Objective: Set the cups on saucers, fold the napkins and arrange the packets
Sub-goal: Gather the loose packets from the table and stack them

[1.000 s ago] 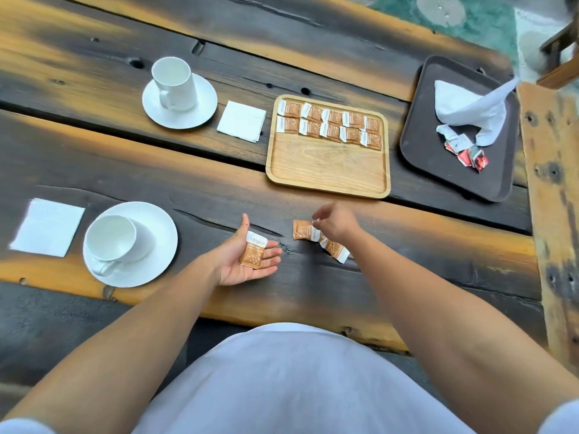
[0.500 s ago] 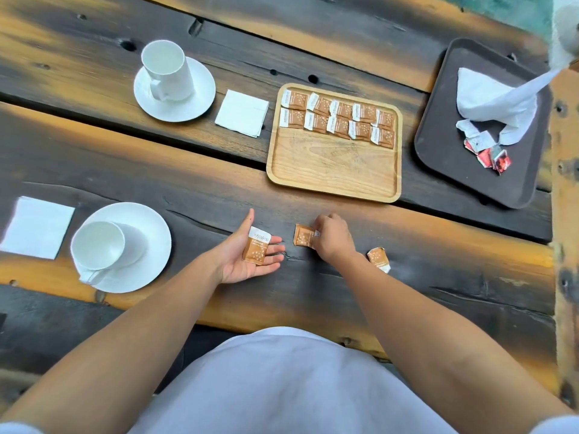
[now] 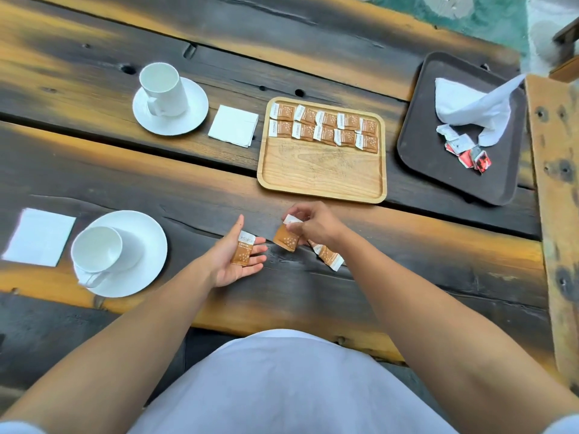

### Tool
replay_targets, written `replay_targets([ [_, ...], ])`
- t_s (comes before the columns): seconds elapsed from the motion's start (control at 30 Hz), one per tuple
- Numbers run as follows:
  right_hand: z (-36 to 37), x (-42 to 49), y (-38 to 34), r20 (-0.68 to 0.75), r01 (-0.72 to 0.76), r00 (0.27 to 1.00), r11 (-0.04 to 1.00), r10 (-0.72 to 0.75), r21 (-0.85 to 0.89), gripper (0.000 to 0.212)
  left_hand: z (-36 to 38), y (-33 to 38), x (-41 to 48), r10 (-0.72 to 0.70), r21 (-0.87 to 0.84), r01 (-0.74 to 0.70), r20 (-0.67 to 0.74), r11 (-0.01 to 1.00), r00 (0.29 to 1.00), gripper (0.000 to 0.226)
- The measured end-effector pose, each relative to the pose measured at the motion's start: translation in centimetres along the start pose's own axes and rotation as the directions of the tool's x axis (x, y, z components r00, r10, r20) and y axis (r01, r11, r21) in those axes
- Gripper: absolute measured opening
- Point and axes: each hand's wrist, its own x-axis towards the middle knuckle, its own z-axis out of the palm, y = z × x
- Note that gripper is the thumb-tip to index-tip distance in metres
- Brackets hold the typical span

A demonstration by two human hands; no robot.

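My left hand (image 3: pixel 233 261) lies palm up near the table's front with a brown packet (image 3: pixel 242 252) resting on its fingers. Just to its right, my right hand (image 3: pixel 316 225) pinches a second brown packet (image 3: pixel 285 239) by its white end, lifted off the wood. A third brown packet (image 3: pixel 327 255) lies on the table under my right wrist. The wooden tray (image 3: pixel 322 180) holds two rows of several brown packets (image 3: pixel 324 127) along its far side. A white cup (image 3: pixel 97 250) sits on a saucer (image 3: pixel 147 245) at the left, another cup (image 3: pixel 161 89) on a saucer (image 3: pixel 195 103) farther back.
A folded white napkin (image 3: pixel 39 236) lies left of the near saucer, another napkin (image 3: pixel 233 125) between the far saucer and the wooden tray. A dark tray (image 3: pixel 423 145) at the right holds a crumpled white napkin (image 3: pixel 470 104) and red packets (image 3: pixel 470 155). A wooden post (image 3: pixel 554 183) borders the right edge.
My right hand has picked a brown packet up off the table and holds it by its white end. My left hand stays palm up with its packet.
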Motion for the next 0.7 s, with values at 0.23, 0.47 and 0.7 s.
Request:
replay_targets([
  [0.23,2.1,-1.4,-0.9,0.166,0.024,0.986,1.0,-0.021,-0.016,0.006,1.7,-1.7,-0.6,0.005,-0.081,0.007,0.146,0.997,0.989,0.079],
  [0.47,3.2,-2.2,0.4,0.134,0.087,0.989,0.985,-0.067,-0.148,0.003,3.3,-3.0,-0.8,-0.038,-0.01,0.041,0.222,0.999,0.974,0.089],
  [0.7,3.0,-2.3,2.1,0.015,0.092,0.996,0.977,-0.091,-0.193,0.024,4.5,-3.6,-0.3,-0.068,0.017,0.066,0.312,0.998,0.948,0.087],
])
